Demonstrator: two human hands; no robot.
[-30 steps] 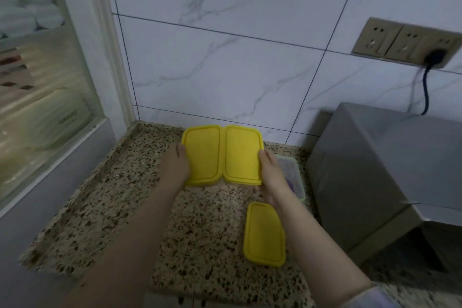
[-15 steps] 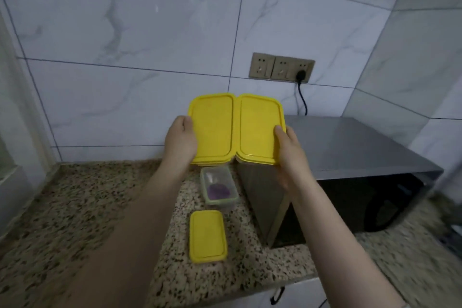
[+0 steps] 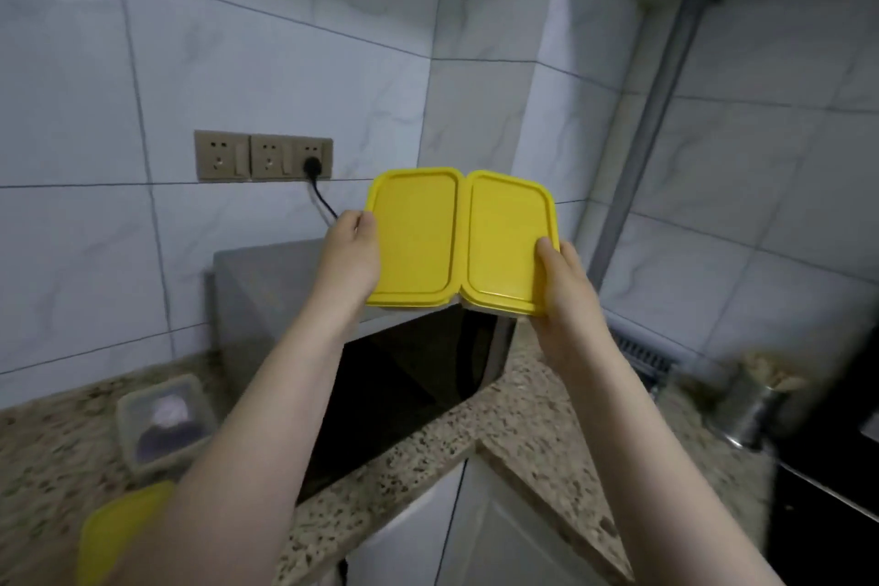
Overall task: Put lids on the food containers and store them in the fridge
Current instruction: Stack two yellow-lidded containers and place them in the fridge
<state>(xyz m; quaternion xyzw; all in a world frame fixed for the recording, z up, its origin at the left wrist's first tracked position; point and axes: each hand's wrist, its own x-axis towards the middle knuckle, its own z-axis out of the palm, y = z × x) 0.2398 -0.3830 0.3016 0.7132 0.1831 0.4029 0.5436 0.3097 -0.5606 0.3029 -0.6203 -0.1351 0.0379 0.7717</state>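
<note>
Two food containers with yellow lids are pressed side by side in the air above the microwave. My left hand (image 3: 351,255) grips the left lidded container (image 3: 413,236) at its left edge. My right hand (image 3: 563,288) grips the right lidded container (image 3: 508,243) at its right edge. An open clear container (image 3: 161,419) with purple food stands on the granite counter (image 3: 523,414) at the lower left. A loose yellow lid (image 3: 116,531) lies in front of it, partly hidden by my left forearm.
A grey microwave (image 3: 266,286) with a dark door stands against the tiled wall, plugged into the wall sockets (image 3: 263,156). A metal pot (image 3: 756,400) and a dark stove edge (image 3: 827,481) are at the right. A grey pipe (image 3: 651,129) runs up the corner. White cabinet doors (image 3: 456,533) are below.
I lifted both lidded containers off the counter and carried them right, over the microwave. My view turned right, so the open container and the loose lid shifted to the lower left.
</note>
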